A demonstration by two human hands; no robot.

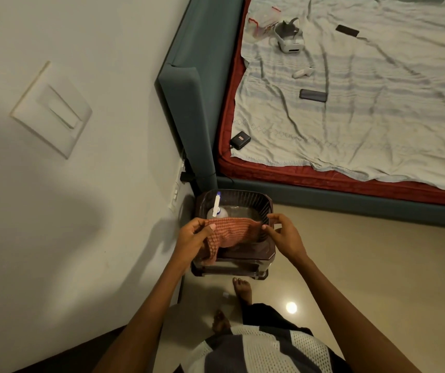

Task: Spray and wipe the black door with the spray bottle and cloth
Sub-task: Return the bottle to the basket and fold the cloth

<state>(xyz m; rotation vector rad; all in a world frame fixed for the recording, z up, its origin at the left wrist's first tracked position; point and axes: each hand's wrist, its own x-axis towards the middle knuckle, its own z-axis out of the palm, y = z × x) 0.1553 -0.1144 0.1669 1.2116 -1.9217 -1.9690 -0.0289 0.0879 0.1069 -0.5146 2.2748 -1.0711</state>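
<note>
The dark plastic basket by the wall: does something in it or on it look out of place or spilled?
Nothing looks spilled. The white spray bottle stands upright inside the dark ribbed plastic basket. The orange-pink ribbed cloth is draped over its near rim, only because the left hand and right hand hold its ends.

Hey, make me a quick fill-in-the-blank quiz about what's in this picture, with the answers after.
1. Both hands hold the ____ between them.
2. The spray bottle stands inside the dark ____.
3. The basket sits on the floor beside the ____.
4. The left hand and right hand are over the ____.

Answers: cloth, basket, bed, basket
</note>
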